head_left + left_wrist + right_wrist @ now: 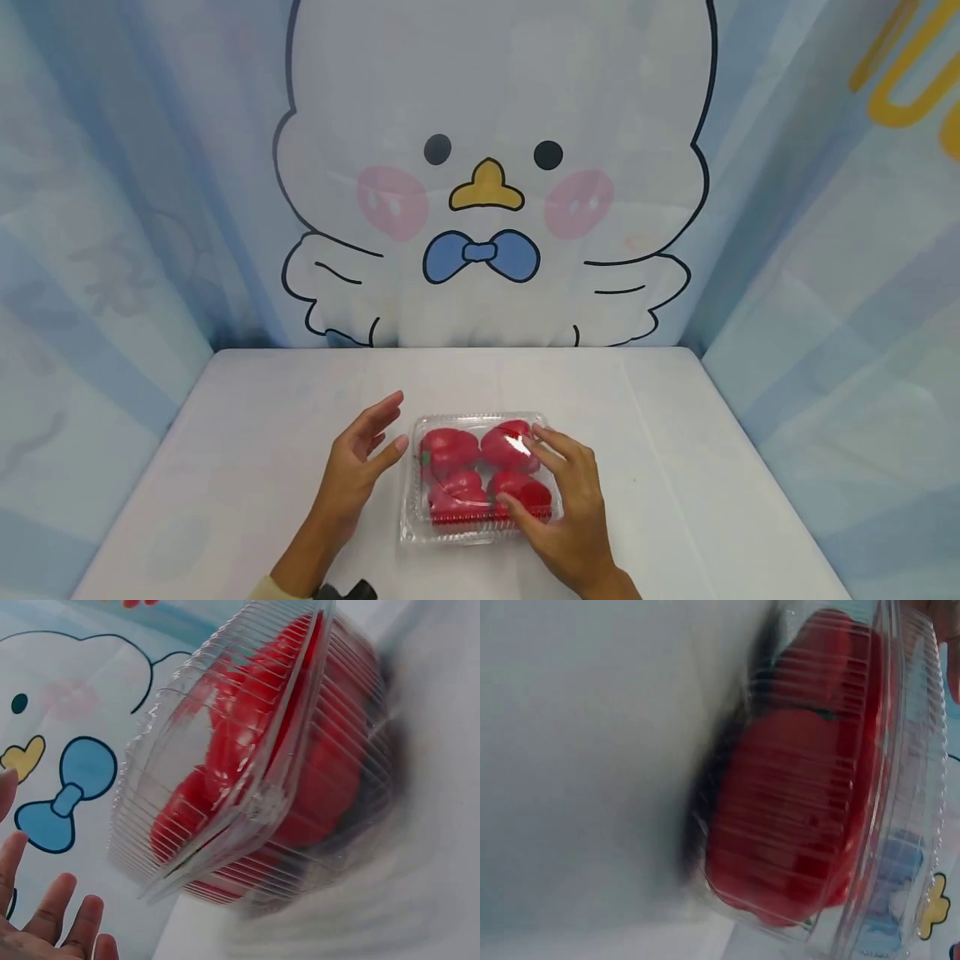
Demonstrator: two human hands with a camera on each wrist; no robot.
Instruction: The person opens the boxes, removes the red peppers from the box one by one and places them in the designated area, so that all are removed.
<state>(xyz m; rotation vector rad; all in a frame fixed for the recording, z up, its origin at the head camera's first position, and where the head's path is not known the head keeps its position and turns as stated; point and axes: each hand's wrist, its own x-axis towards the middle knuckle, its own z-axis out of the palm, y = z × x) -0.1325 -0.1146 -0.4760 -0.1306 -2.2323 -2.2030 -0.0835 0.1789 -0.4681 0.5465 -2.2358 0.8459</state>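
Note:
A clear plastic clamshell box (420, 533) sits near the front of the white table, its ribbed lid down over several glossy red fruits or vegetables (450, 450) with small green spots. Their exact kind is hard to tell. To the box's left is my left hand (360, 462), fingers extended and apart from it; those fingers also show in the left wrist view at the lower left. My right hand (573, 508) reaches over the box's right side, thumb and fingers spread across the lid. Whether its fingertips touch the plastic is unclear. The right wrist view shows the box (885, 787) close up.
The white table (285, 392) ends against a hanging curtain (487, 92) printed with a cartoon bird. Pale blue cloth (75, 275) hangs along both sides. A black object (360, 591) shows by the left wrist at the bottom edge.

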